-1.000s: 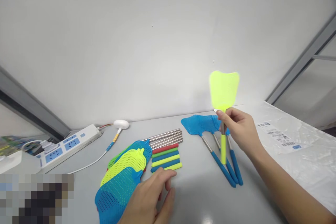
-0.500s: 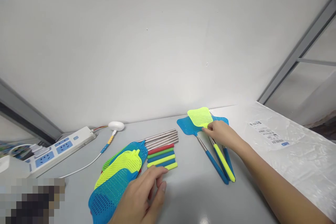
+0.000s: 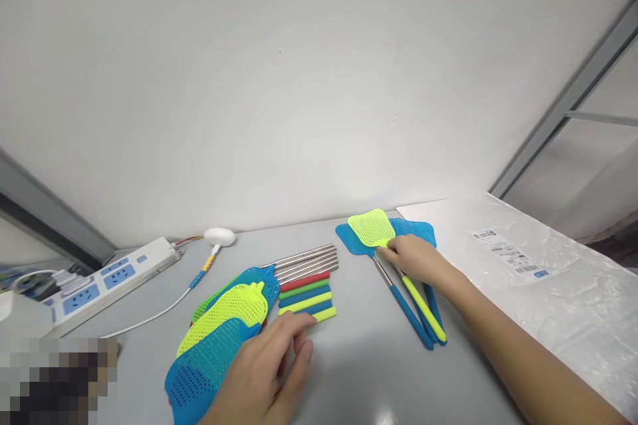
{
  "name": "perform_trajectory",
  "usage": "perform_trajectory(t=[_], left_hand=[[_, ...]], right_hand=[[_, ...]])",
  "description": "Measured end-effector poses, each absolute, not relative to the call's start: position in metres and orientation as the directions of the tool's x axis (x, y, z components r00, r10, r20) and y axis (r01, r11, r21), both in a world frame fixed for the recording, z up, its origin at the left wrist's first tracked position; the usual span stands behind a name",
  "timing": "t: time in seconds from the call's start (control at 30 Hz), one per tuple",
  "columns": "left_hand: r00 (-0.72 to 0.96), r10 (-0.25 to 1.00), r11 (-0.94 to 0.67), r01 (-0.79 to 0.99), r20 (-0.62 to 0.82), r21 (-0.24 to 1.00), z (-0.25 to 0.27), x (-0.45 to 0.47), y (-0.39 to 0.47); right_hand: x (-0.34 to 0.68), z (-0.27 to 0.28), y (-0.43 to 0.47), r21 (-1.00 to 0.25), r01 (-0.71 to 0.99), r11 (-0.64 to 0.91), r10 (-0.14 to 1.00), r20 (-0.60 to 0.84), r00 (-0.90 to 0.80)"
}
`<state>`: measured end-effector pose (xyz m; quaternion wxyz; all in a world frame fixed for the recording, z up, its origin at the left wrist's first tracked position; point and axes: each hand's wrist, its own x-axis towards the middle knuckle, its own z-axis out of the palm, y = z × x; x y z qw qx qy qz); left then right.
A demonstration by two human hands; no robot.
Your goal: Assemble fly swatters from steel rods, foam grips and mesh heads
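My right hand (image 3: 416, 257) is closed around the neck of a yellow-green fly swatter (image 3: 371, 227), whose metal rod and long yellow grip slant towards me. Beneath it lie blue fly swatters (image 3: 353, 239) with blue grips. My left hand (image 3: 272, 368) rests at the front of the left pile, thumb and forefinger apart, nothing between them. Its forefinger is close to the end of the nearest yellow grip sleeve (image 3: 326, 314); whether they touch I cannot tell. Beside it are loose swatter heads, blue (image 3: 199, 372) and yellow (image 3: 224, 319), partly overlapping.
Metal rods (image 3: 306, 264) lie behind a row of red, green, blue and yellow grips (image 3: 304, 283). A white power strip (image 3: 114, 282) with plugs stands at left, near a white oval device (image 3: 219, 237) on a cable. Clear plastic wrapping (image 3: 563, 305) with a label covers the right side.
My right hand has shifted the yellow swatter slightly left and towards me, uncovering more of the blue head behind it. My left hand stays almost where it was.
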<state>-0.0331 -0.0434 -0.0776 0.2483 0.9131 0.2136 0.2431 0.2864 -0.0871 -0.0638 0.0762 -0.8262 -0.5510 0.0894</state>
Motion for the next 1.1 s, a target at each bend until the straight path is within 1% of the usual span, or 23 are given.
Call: perform_trajectory(t=[0.2,0.4,0.57,0.8,1.1], left_hand=[[0.788,0.515,-0.782,0.271,0.337,0.561,-0.077,-0.033,-0.043],[0.778,0.504,-0.801,0.258,0.375,0.540,-0.078,-0.033,-0.041],[0.771,0.511,-0.798,0.262,0.379,0.543,-0.076,-0.033,-0.042],[0.767,0.505,-0.806,0.257,0.395,0.532,-0.075,-0.032,-0.041],[0.773,0.508,-0.805,0.269,0.381,0.529,-0.075,-0.031,-0.043]], right_hand=[[0.282,-0.066,-0.087,-0.173,0.909,-0.379,0.925,-0.067,0.373],[0.280,-0.065,-0.087,-0.122,0.912,-0.391,0.920,-0.060,0.387],[0.276,-0.063,-0.086,-0.087,0.913,-0.399,0.917,-0.066,0.394],[0.272,-0.061,-0.086,-0.060,0.909,-0.412,0.911,-0.063,0.408],[0.269,-0.063,-0.085,-0.044,0.910,-0.412,0.910,-0.070,0.408]])
